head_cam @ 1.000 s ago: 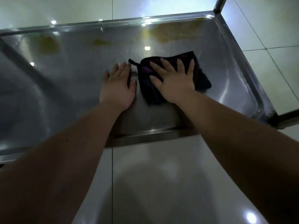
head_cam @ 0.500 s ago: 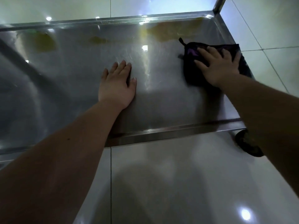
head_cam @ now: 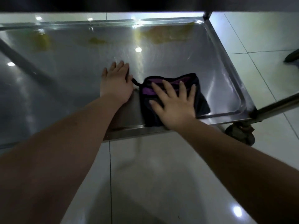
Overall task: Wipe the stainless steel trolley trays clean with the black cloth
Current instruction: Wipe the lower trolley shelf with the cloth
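Steel is what the shiny tray (head_cam: 68, 88) is made of, and yellow stains (head_cam: 166, 35) are seen along its far side at the top of the frame. Near the middle, the left hand (head_cam: 115, 84) is laid flat and open on the bare tray. Just to its right, the black cloth (head_cam: 173, 99) with purple stripes is pressed down by the right hand (head_cam: 174, 103), fingers spread wide. At the lower right corner a dark wheel (head_cam: 240, 135) is seen on the white floor tiles (head_cam: 161, 175).
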A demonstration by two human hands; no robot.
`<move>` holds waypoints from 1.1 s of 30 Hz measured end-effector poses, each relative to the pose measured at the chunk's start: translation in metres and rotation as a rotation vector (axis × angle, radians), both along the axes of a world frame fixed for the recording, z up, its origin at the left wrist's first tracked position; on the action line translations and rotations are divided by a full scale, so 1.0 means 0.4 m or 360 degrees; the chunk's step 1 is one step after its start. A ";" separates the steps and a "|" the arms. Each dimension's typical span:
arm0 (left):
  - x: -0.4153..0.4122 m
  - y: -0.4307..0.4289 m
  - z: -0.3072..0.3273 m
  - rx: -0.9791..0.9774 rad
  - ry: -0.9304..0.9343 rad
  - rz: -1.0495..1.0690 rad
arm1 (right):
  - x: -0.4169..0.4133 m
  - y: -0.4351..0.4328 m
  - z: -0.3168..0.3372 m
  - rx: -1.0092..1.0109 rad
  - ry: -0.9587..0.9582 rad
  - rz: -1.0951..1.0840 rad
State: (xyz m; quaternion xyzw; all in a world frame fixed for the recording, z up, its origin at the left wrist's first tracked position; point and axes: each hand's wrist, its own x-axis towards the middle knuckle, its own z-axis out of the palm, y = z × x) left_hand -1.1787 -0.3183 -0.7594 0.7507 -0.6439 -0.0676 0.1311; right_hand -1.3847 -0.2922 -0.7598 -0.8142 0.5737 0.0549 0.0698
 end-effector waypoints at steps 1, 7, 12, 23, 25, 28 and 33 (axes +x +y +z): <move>0.002 0.003 0.010 -0.0021 0.0080 0.0009 | 0.032 0.011 0.001 0.0041 -0.0019 0.0026; -0.021 0.052 0.097 -0.0366 0.0538 -0.0023 | -0.100 -0.009 0.075 -0.0155 -0.0847 0.0438; -0.131 0.190 0.089 -0.0291 0.0380 -0.0695 | -0.264 -0.022 0.075 -0.0127 -0.0787 0.0640; -0.174 0.236 0.049 -0.0098 0.0099 -0.0686 | -0.197 -0.036 0.055 -0.0495 -0.0601 0.0307; -0.188 0.223 0.063 -0.0039 -0.0005 -0.0673 | -0.185 -0.031 0.064 -0.0404 -0.0661 0.0215; -0.182 0.203 0.073 0.0033 -0.0168 -0.0738 | -0.204 -0.012 0.073 -0.0308 -0.0731 0.0267; -0.186 0.190 0.078 0.0052 -0.0425 -0.0812 | -0.233 0.016 0.088 -0.0492 -0.0751 0.0470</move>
